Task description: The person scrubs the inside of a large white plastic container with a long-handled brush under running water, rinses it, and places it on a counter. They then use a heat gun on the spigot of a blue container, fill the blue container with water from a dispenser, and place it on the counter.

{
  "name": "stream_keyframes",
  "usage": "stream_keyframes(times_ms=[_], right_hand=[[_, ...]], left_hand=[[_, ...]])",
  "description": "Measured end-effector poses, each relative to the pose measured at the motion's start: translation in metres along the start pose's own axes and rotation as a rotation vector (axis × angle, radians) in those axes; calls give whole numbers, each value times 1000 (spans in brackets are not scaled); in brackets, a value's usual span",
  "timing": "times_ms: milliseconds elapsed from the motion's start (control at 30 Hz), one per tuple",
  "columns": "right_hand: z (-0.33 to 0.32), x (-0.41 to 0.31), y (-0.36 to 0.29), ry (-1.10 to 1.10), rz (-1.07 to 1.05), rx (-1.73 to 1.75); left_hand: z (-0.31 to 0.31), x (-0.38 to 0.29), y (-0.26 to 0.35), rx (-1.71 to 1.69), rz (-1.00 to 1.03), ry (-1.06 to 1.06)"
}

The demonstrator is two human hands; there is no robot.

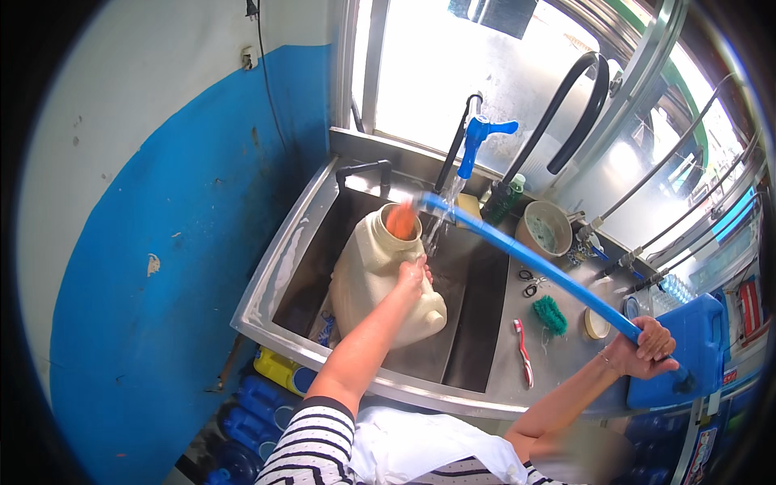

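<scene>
A cream plastic jug [364, 285] stands tilted in the steel sink basin [479, 315], its wide mouth facing up. My left hand [414, 274] grips the jug's handle. In my right hand [645, 351] is a long blue pole [533, 257], held near its lower end. At the pole's far end an orange brush head [400, 221], blurred, sits in the jug's mouth. Water [451, 191] runs from the tap with a blue lever handle [479, 136] and falls beside the jug's neck, behind the pole. The jug's inside is mostly hidden.
On the steel counter lie scissors [530, 283], a green scrubber [550, 315], a red-and-white toothbrush [523, 354] and a round lid [597, 324]. A bowl [545, 227] stands behind them, near a black gooseneck faucet [582, 109]. A blue container [679, 351] occupies the right end; blue jugs [254, 418] lie below left.
</scene>
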State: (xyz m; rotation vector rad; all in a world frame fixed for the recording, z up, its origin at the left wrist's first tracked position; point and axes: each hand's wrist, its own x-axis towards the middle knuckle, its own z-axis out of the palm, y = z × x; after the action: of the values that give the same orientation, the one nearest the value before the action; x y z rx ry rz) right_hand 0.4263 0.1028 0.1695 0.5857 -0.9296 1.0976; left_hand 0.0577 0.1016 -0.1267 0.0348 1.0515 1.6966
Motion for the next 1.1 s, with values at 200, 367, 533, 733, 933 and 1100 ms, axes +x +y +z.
stream_keyframes(times_ms=[200, 367, 533, 733, 933, 1100], right_hand=[[23, 47, 11, -1, 99, 101], [49, 43, 79, 65, 480, 284], [92, -68, 247, 213, 821, -4], [120, -172, 360, -726, 1130, -794], [3, -202, 286, -802, 1262, -1279], [-111, -224, 171, 331, 1837, -959]], left_hand=[[-11, 26, -10, 269, 14, -70], [-36, 33, -14, 1342, 511, -67], [-45, 18, -29, 1221, 907, -9], [-48, 27, -19, 1093, 721, -99], [-58, -35, 36, 591, 193, -231], [-11, -110, 101, 344, 90, -463]])
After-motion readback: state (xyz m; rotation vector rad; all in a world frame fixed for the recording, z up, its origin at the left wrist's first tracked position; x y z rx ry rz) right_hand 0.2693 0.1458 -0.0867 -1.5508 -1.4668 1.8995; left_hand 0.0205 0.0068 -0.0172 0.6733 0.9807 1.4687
